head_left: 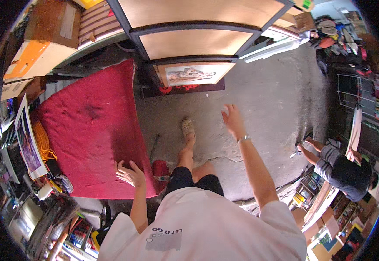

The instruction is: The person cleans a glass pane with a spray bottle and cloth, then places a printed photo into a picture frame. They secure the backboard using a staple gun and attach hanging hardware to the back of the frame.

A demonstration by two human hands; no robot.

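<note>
I'd grip the broad, likely soft red cloth [89, 143] by its edge; left hand [131, 175] and right hand [234, 122] hang open, empty.

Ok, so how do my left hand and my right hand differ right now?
Your left hand appears over the red cloth, while your right hand appears over the grey floor. The right hand reaches farther forward than the left hand. The right hand's wrist wears a silvery band; the left hand's wrist is bare. Both hands are empty.
</note>
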